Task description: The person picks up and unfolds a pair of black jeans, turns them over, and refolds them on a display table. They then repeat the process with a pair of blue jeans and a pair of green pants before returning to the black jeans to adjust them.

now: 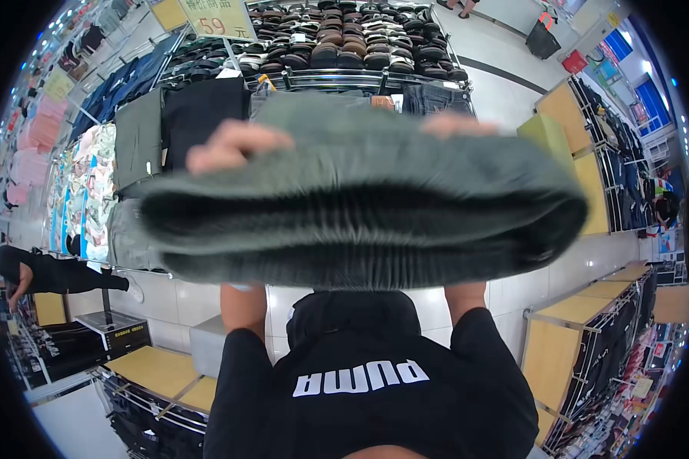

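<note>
Held up close in front of my chest is a folded pair of grey-green trousers (344, 164), blurred by motion. Their gathered waistband faces me, with dark openings between the folded layers. My left hand (237, 145) grips the far left edge, fingers bent over the cloth. Farther right along that same edge, my right hand (459, 125) holds on, its fingers mostly smeared and partly hidden. Beneath the trousers both forearms show, in short black sleeves.
Behind lies a display with folded green trousers (139, 138), dark trousers (205, 115) and rows of shoes (341, 38). A price sign (218, 19) rises at the back. Wooden-topped racks (566, 306) flank me. A person in black (53, 274) bends at far left.
</note>
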A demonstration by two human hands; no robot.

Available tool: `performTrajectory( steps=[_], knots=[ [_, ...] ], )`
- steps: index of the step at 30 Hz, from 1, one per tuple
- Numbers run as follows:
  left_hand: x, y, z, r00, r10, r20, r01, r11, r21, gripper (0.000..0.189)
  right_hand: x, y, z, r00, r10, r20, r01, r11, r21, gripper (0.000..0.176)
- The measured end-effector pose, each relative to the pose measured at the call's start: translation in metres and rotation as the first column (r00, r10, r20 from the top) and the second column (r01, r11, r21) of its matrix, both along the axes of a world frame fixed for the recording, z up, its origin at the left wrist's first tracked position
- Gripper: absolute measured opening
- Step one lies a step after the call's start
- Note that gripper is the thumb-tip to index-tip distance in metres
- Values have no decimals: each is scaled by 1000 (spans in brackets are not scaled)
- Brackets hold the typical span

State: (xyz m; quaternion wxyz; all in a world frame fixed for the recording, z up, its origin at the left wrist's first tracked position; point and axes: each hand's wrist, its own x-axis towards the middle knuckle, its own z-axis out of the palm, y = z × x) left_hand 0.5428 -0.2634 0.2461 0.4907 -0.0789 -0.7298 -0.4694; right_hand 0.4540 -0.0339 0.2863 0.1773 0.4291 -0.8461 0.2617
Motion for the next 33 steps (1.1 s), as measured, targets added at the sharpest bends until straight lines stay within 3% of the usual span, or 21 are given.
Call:
performTrajectory(
  steps=[1, 2, 3, 4, 5, 7, 11, 15, 18, 19, 21, 22, 23, 25, 27, 28, 29, 30, 31, 32, 33],
  knots=[
    [-2, -2, -22, 839, -495, -226, 524, 846, 93, 25, 3, 9, -4, 996, -80, -37, 85, 979, 186, 35],
    [15, 4, -53, 812, -559, -167, 578, 730, 365, 27, -23, 10, -25, 683, 468, 561, -372, 884, -284, 32],
    [28, 17, -84, 724, -633, -274, 617, 415, 669, 36, -54, 18, -68, -107, 832, 545, -298, 496, -816, 35],
    [54, 29, -120, 918, -260, 301, 97, 880, 464, 50, -65, 48, -131, 422, 699, 577, -511, 709, -486, 43],
    [63, 34, -108, 768, -374, 520, 106, 875, 473, 60, -52, 48, -114, 92, 503, 860, -310, 835, -455, 49],
    [68, 41, -126, 693, -529, 491, 124, 757, 641, 72, -37, 46, -139, -93, 473, 876, -108, 870, -481, 50],
    [84, 45, -158, 351, -788, 506, 134, 577, 805, 90, -29, 54, -147, -168, 296, 940, -231, 916, -329, 52],
    [88, 49, -153, 395, -768, 503, 273, 621, 734, 79, -30, 51, -162, -255, 249, 934, -478, 807, -346, 58],
    [90, 49, -141, 554, -671, 493, 224, 691, 687, 57, -28, 26, -156, -243, 645, 724, -597, 489, -636, 85],
    [92, 49, -138, 641, -598, 482, 146, 711, 687, 50, -26, 24, -152, -245, 646, 723, -595, 488, -638, 85],
    [92, 45, -131, 757, -407, 511, 6, 786, 619, 39, -24, 21, -151, -43, 801, 597, -248, 570, -784, 101],
    [88, 42, -128, 791, -374, 484, 11, 799, 601, 37, -19, 24, -163, 205, 712, 671, -85, 696, -713, 110],
    [81, 37, -123, 824, -342, 452, 18, 813, 582, 35, -7, 12, -171, 532, 676, 510, 125, 533, -837, 88],
    [61, 32, -103, 873, -265, 409, 1, 841, 541, 29, -4, 19, -256, 883, 467, 46, -45, 180, -983, 57],
    [53, 25, -97, 877, -214, 430, -43, 857, 514, 34, 5, 31, -313, 734, 640, -228, -611, 476, -633, 36],
    [54, 21, -99, 876, -216, 432, -40, 859, 511, 34, 23, 33, -300, 654, 730, 197, -724, 680, -118, 42],
    [56, 16, -104, 874, -230, 428, -8, 874, 486, 38, 39, 28, -284, 634, 510, 581, -770, 489, 410, 50],
    [56, 11, -111, 872, -245, 423, 25, 887, 461, 42, 34, 14, -315, 638, 507, 580, -766, 495, 410, 50],
    [59, 7, -123, 870, -249, 425, 29, 887, 461, 42, 21, -4, -371, 461, 466, 756, -684, 729, -32, 56],
    [63, 2, -137, 899, -293, 324, 122, 880, 459, 44, 15, -12, -404, 224, 505, 833, -364, 837, -410, 62],
    [65, 1, -148, 915, -338, 219, 214, 869, 445, 46, 15, -10, -409, 225, 507, 832, -362, 837, -411, 62]
  ],
)
